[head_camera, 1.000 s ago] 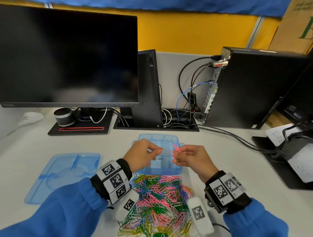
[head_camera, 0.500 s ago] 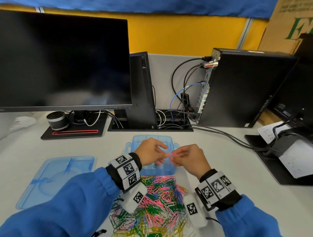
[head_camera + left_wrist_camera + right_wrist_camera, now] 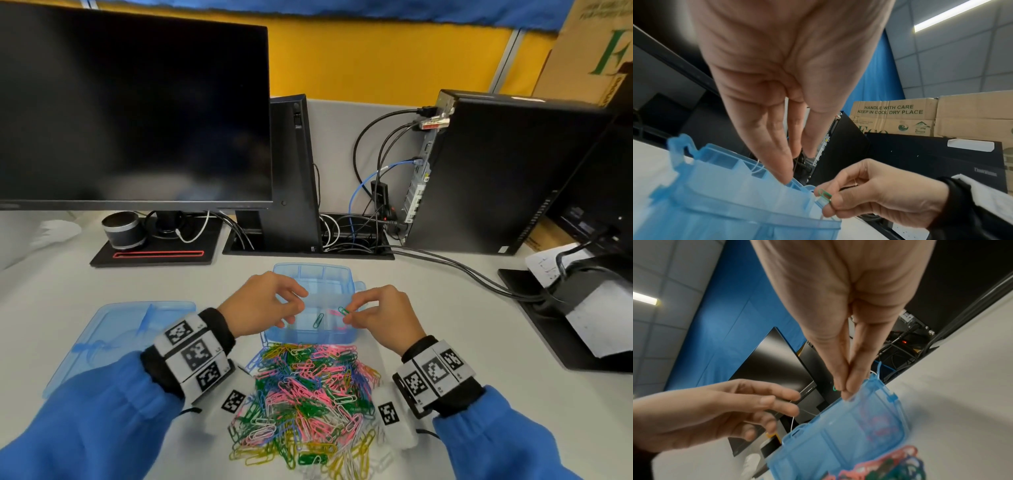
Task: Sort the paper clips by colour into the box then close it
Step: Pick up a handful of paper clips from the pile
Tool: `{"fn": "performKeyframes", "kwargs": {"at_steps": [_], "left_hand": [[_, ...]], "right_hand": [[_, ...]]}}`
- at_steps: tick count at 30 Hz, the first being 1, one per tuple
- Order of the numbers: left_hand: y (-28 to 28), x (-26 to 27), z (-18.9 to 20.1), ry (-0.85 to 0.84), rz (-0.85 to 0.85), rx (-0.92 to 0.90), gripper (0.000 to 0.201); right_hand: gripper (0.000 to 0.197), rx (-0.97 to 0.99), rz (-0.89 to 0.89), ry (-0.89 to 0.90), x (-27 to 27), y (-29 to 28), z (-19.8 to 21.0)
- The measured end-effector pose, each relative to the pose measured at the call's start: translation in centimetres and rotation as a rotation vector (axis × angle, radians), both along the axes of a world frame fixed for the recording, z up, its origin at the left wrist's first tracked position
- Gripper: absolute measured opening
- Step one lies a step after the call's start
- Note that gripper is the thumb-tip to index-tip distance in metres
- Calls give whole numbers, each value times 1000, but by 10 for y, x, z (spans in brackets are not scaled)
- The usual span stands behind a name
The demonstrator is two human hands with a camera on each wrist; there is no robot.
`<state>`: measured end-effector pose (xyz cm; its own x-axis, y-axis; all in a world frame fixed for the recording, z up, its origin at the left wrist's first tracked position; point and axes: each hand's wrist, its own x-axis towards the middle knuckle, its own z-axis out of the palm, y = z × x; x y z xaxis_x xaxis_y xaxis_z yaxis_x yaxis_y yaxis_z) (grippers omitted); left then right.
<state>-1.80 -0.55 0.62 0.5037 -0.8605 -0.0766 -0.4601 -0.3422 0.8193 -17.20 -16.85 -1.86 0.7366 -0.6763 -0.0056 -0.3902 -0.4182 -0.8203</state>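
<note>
The open blue compartment box (image 3: 310, 269) stands on the desk beyond a heap of mixed coloured paper clips (image 3: 308, 394). My right hand (image 3: 347, 317) hovers over the box's right side and pinches a green clip (image 3: 343, 311) between thumb and fingertips; the left wrist view shows that clip (image 3: 825, 194) clearly. My left hand (image 3: 294, 305) hangs over the left side with relaxed fingers and holds nothing. Inside the box, another green clip (image 3: 318, 320) sits in a near compartment and pink clips (image 3: 334, 313) to its right. The box's lid (image 3: 113, 339) lies flat at the left.
A large monitor (image 3: 133, 102) and its stand base (image 3: 154, 253) fill the back left. Two black computer towers (image 3: 496, 171) with trailing cables (image 3: 445, 263) stand behind and to the right. A second monitor base with papers (image 3: 582, 308) sits at the far right.
My hands met over the box and have drawn apart. The pink clips my right hand held are gone from it, and it now pinches a green clip. My head has dipped closer.
</note>
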Motion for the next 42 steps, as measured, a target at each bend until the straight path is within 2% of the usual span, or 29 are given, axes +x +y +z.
{"fn": "performKeyframes", "kwargs": {"at_steps": [6, 10, 15, 19, 23, 27, 31, 33, 35, 37, 40, 42], "left_hand": [[32, -1, -2, -13, 19, -9, 12], [39, -2, -3, -294, 39, 87, 12], [48, 6, -8, -392, -9, 285, 16], [54, -1, -3, -367, -97, 259, 11], [58, -6, -2, -302, -170, 236, 17], [61, -6, -6, -264, -213, 231, 17], [58, -14, -8, -236, -272, 252, 22], [54, -19, -10, -241, -322, 284, 28], [50, -25, -11, -296, -362, 320, 32], [46, -32, -13, -403, -383, 353, 32], [40, -40, -20, -541, -393, 392, 33], [36, -41, -25, -571, -391, 389, 32]], "right_hand": [[13, -121, 80, 12, 4, 5, -1], [12, -179, 123, -63, 8, 12, 0], [10, -156, 153, -96, 17, 20, -1], [13, -228, 228, -10, 18, 20, 14], [9, -310, 465, 184, 9, 23, 30], [12, -315, 636, 301, -9, 34, 25], [13, -246, 677, 374, -20, 44, 18], [26, -259, 675, 401, -19, 51, 14], [36, -311, 677, 434, -14, 60, 11], [38, -351, 683, 457, -8, 67, 8], [29, -362, 675, 461, -2, 67, 3], [22, -343, 658, 449, -2, 63, 1]]}}
